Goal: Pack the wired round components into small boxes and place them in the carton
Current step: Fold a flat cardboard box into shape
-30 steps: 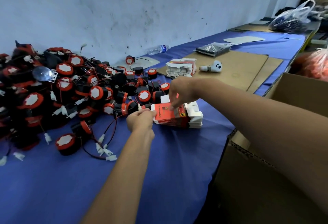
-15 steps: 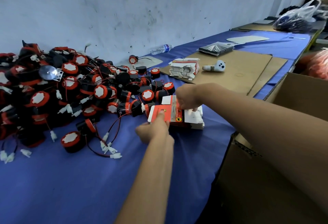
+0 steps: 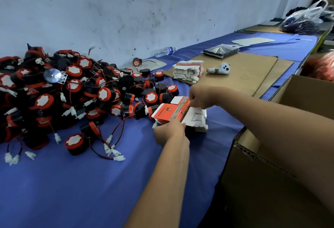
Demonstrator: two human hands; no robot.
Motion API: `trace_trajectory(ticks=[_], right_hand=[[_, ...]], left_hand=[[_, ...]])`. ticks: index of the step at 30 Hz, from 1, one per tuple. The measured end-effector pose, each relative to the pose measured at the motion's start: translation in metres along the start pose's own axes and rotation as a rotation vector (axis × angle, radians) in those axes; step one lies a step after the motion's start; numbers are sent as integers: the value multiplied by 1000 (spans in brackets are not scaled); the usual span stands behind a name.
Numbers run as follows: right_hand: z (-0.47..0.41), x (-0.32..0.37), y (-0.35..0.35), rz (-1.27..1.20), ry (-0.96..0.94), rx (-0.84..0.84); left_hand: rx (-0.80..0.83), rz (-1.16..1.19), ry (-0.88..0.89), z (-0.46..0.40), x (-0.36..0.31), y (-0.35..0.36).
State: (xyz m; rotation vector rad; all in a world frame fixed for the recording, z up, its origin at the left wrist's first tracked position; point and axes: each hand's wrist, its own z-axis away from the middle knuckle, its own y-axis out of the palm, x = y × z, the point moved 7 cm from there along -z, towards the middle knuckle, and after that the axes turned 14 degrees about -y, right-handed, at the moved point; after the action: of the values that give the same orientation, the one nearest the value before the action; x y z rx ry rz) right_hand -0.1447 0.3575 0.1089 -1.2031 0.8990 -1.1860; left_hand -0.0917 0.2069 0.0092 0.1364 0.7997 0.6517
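A big heap of black-and-red round components (image 3: 75, 94) with red-black wires and white plugs covers the left of the blue table. A stack of flat small boxes (image 3: 196, 119) lies at the table's middle. I lift the top flat box (image 3: 169, 113), red and white, off that stack. My left hand (image 3: 169, 131) pinches its near edge, and my right hand (image 3: 200, 96) pinches its far edge. The brown carton (image 3: 267, 182) stands open at the lower right, its inside dark.
A second stack of flat boxes (image 3: 188, 72) sits on cardboard sheets (image 3: 249, 72) with a white tool (image 3: 219, 69). Farther back lie a water bottle (image 3: 165, 51), a black packet (image 3: 219, 51) and a plastic bag (image 3: 303, 20). Loose white plugs (image 3: 112, 149) trail near the front.
Both hands have taken hold of the top flat box and raised it off the stack. My left hand moved right, from beside the heap to the box's near edge.
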Motion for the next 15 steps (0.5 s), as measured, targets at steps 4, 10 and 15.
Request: trace_trajectory(ticks=[4,10,15], right_hand=[[10,-12,3,-570,33,-120],[0,-7,-6,-612,34,-162],[-8,23,9,-126,-1,58]], left_hand=[[-24,-56,28,-7,-10,-3],[18,-216,45,-13,-16,5],[20,-291,63,-14,-10,8]])
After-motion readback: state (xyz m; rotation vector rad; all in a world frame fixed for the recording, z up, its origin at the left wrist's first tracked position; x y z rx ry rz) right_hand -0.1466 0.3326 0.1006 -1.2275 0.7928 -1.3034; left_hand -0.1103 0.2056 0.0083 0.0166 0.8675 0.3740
